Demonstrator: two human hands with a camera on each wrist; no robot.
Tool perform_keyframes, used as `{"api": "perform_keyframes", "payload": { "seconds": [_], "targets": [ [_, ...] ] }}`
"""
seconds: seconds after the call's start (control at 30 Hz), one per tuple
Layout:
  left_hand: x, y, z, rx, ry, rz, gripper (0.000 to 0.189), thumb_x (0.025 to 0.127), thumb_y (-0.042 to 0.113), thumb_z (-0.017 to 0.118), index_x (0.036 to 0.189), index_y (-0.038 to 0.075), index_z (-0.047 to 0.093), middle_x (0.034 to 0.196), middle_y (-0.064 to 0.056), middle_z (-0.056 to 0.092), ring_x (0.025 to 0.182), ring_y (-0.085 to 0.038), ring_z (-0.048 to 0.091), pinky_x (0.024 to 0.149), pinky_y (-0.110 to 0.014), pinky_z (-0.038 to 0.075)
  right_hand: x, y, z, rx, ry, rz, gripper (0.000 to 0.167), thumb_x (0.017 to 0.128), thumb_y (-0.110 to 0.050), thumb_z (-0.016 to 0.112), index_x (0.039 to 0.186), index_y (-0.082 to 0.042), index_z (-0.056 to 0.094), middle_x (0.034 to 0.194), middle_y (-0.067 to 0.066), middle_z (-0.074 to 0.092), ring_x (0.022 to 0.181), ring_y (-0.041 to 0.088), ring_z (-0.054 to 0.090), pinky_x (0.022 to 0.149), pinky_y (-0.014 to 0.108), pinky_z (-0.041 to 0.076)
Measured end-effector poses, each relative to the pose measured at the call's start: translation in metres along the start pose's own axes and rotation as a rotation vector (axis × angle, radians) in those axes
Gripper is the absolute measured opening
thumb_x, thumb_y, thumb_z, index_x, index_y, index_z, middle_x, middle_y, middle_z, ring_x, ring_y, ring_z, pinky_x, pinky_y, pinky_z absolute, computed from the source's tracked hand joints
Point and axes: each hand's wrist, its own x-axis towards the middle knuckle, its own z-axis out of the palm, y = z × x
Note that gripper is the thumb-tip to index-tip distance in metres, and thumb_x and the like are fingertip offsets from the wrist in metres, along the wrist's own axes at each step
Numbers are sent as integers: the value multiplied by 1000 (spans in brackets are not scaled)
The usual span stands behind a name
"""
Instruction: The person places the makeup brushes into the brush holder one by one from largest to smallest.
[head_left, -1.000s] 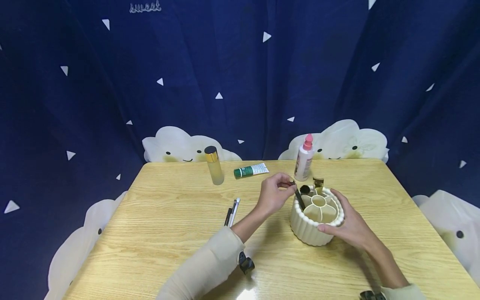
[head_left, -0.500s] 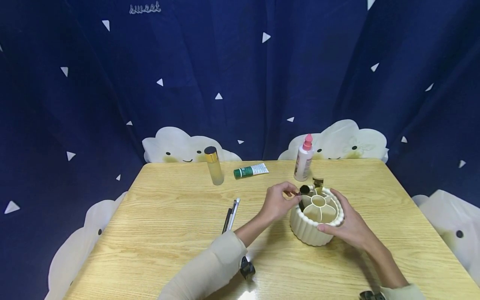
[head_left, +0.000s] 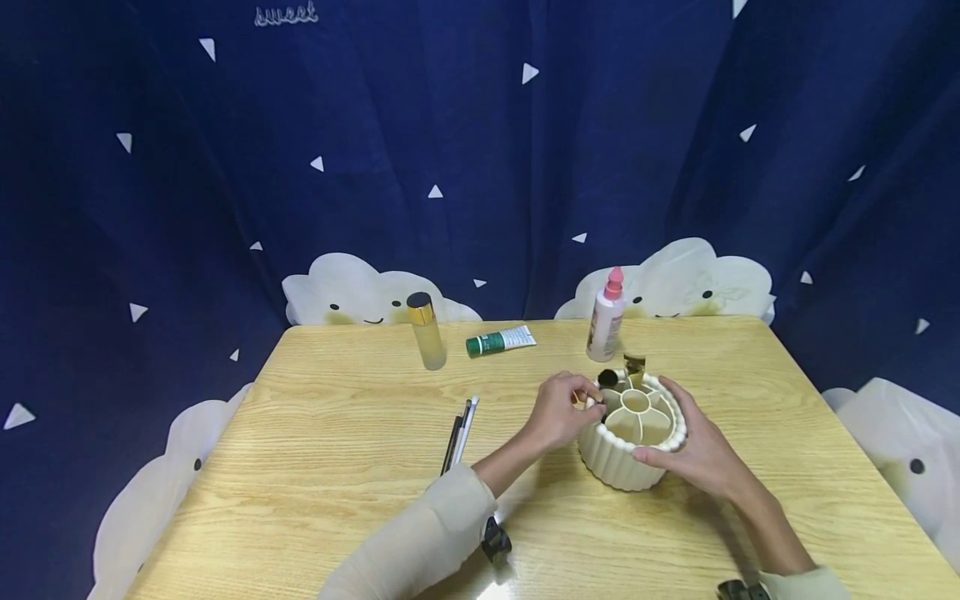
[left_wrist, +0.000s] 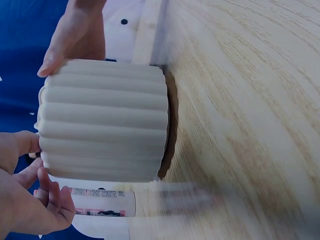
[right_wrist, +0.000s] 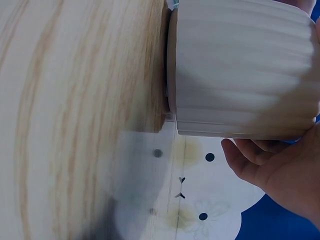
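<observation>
A cream ribbed round organizer point(head_left: 621, 462) with petal-shaped compartments stands on the table at the right in the head view. Around its right side my right hand point(head_left: 703, 446) grips it, thumb at the front rim. My left hand point(head_left: 557, 414) is at the left rim, thumb and fingertips pinching the top of a slim black pen-like stick point(left_wrist: 33, 156). Most of that stick is hidden inside a left compartment. Behind it, a dark round-topped item point(head_left: 607, 378) and a gold item with a dark end point(head_left: 634, 367) stick up from the organizer's back compartments.
Several slim black and white sticks point(head_left: 461, 433) lie left of my left forearm, partly covered by the sleeve. Toward the back stand a gold-collared bottle point(head_left: 427, 333) and a white bottle with a pink top point(head_left: 606, 325); a green-and-white tube point(head_left: 501, 341) lies between them.
My left hand has moved down and slightly right to the rim, and the black stick has sunk into the compartment. The right hand holds the organizer in the same place.
</observation>
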Motion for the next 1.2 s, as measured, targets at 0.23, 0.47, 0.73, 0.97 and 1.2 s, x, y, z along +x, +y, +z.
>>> {"api": "perform_keyframes", "payload": {
  "seconds": [0.23,0.47,0.73,0.97,1.2],
  "targets": [
    [-4,-9,-6,-49,-41,6,15,81,18,72,94,11,73,83,-1,63,78,-7,53,70,-15,42,-1,-4,-2,3,-6,10,113,69,-37,83,152,-15,9,142,27,39,121,47,46,92,68,38],
    [-12,-25,-26,-121,-36,-7,16,82,15,70,96,8,71,88,-4,67,83,-14,59,75,-24,49,-2,-4,-4,1,-9,27,113,70,-37,82,153,-16,9,143,27,38,123,48,44,92,69,37],
    [-24,-56,-58,-104,-21,-74,14,85,15,68,97,8,69,89,-5,69,83,-12,62,73,-21,49,-3,-1,-3,-16,-11,37,113,70,-38,82,153,-18,8,143,28,37,123,49,43,91,70,37],
    [-35,-85,-87,-39,28,-123,12,84,8,67,94,2,67,88,-10,70,83,-22,65,73,-25,52,-2,-6,-4,-21,1,25,113,67,-38,84,152,-15,12,141,27,40,121,47,46,92,68,38],
    [-46,-113,-110,27,66,-229,17,80,6,69,94,-4,65,83,-11,67,78,-20,62,65,-23,49,0,-7,-4,-13,13,-8,118,60,-33,88,149,-8,15,138,28,41,119,46,46,92,68,38]
  ]
}}
